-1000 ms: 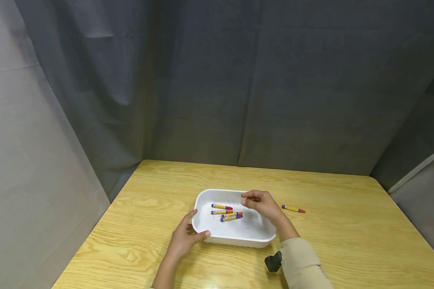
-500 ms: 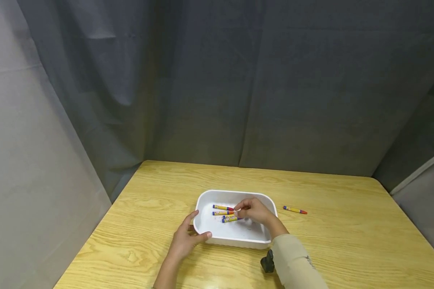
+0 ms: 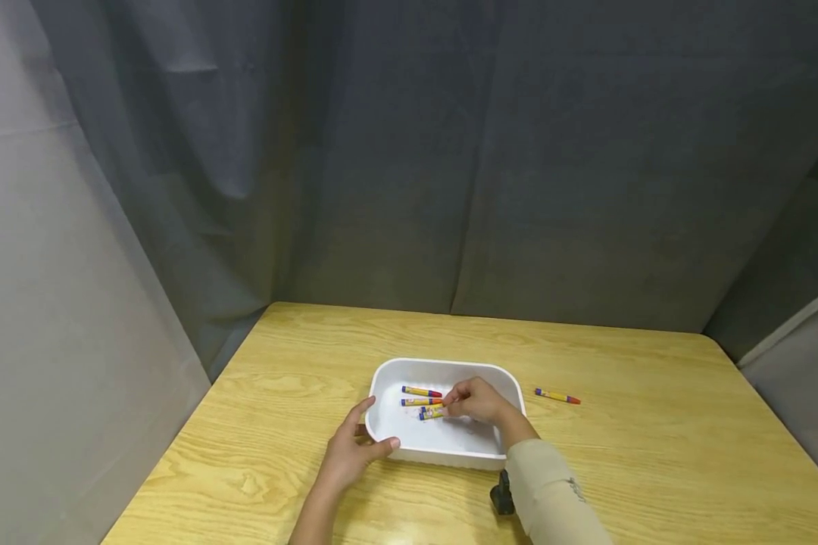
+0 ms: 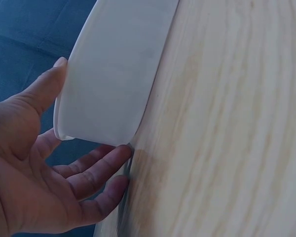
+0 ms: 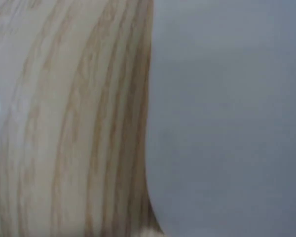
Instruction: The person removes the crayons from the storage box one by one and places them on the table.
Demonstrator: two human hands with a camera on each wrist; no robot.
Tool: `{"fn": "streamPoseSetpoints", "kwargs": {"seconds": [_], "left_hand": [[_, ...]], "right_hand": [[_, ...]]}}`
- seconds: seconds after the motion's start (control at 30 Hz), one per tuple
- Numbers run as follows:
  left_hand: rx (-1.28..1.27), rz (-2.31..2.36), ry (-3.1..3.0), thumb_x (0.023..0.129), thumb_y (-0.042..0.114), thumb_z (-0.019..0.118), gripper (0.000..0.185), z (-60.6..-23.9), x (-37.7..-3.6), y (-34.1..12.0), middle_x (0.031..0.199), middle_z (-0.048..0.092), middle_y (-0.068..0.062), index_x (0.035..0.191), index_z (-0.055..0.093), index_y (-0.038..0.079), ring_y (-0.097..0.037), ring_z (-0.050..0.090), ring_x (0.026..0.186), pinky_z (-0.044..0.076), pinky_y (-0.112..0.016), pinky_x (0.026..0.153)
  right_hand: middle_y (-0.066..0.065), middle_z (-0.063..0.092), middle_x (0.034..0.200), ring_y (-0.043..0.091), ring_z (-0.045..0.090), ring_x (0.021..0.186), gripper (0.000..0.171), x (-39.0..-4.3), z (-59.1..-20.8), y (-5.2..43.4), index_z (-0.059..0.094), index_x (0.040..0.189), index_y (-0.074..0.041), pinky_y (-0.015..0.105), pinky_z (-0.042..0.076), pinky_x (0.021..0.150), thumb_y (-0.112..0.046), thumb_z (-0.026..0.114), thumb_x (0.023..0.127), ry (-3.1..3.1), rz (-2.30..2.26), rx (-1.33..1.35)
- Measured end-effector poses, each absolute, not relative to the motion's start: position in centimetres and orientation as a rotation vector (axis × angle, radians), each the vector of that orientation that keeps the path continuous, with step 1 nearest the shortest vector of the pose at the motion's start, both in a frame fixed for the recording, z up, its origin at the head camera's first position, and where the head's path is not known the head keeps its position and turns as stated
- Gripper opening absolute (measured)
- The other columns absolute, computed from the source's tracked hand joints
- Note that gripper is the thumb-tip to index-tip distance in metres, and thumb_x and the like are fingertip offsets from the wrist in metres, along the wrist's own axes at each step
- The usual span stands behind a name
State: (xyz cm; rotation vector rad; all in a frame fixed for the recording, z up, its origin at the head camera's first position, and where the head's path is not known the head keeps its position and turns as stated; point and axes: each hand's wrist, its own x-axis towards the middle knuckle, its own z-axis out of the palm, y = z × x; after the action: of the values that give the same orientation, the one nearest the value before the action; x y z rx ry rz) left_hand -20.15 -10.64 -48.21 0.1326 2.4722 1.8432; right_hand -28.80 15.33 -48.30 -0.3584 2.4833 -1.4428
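At a wooden table [image 3: 279, 378] ringed by grey curtains, the left hand [image 3: 350, 453] grips a white tray's [image 3: 450, 456] near-left corner while the right hand [image 3: 476, 401] pinches one of the crayons [image 3: 430, 412] lying left-to-right inside, another crayon [image 3: 557, 396] lying on the table to its right.

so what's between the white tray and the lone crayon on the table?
Head view: only bare table between the white tray and the lone crayon.

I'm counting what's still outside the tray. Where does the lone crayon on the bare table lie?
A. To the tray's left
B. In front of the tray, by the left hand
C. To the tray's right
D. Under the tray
C: the lone crayon lies flat on the table just past the right end of the white tray, apart from it.
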Motion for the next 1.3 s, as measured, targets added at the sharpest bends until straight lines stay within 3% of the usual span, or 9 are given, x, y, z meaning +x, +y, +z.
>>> {"fn": "streamPoseSetpoints", "kwargs": {"seconds": [0.2, 0.53, 1.03, 1.3], "left_hand": [[0.142, 1.845, 2.456, 0.069, 0.029, 0.082, 0.09, -48.3, -20.1, -10.7, 0.108, 0.055, -0.025, 0.143, 0.035, 0.013, -0.03, 0.061, 0.091, 0.053, -0.04, 0.075], [0.132, 1.817, 2.469, 0.069, 0.031, 0.082, 0.09, -48.2, -20.1, -11.0, 0.109, 0.054, -0.024, 0.144, 0.034, 0.014, -0.029, 0.061, 0.091, 0.053, -0.04, 0.075], [0.148, 1.802, 2.468, 0.069, 0.032, 0.082, 0.091, -48.3, -20.1, -11.2, 0.104, 0.055, -0.021, 0.143, 0.034, 0.014, -0.027, 0.061, 0.088, 0.052, -0.04, 0.074], [0.171, 1.79, 2.482, 0.07, 0.032, 0.082, 0.089, -48.2, -20.2, -11.1, 0.103, 0.055, -0.022, 0.143, 0.035, 0.014, -0.027, 0.061, 0.088, 0.052, -0.042, 0.074]], "right_hand": [[0.001, 0.063, 0.073, 0.011, 0.048, 0.063, 0.011, -28.5, -48.3, 15.1, 0.068, 0.085, 0.003, 0.024, 0.04, 0.054, -0.003, 0.073, 0.076, 2.494, -1.417, -0.327], [0.004, 0.067, 0.078, 0.008, 0.049, 0.06, 0.018, -28.3, -48.4, 14.8, 0.068, 0.092, 0.008, 0.02, 0.039, 0.048, -0.002, 0.071, 0.077, 2.411, -1.384, -0.509], [-0.001, 0.064, 0.074, 0.009, 0.05, 0.062, 0.018, -28.0, -49.0, 14.6, 0.069, 0.09, 0.005, 0.022, 0.043, 0.052, -0.001, 0.075, 0.073, 2.47, -1.362, -0.479], [-0.004, 0.059, 0.066, 0.008, 0.049, 0.059, 0.012, -27.7, -49.2, 14.8, 0.068, 0.078, -0.001, 0.024, 0.044, 0.054, 0.0, 0.077, 0.069, 2.628, -1.301, -0.508]]}}
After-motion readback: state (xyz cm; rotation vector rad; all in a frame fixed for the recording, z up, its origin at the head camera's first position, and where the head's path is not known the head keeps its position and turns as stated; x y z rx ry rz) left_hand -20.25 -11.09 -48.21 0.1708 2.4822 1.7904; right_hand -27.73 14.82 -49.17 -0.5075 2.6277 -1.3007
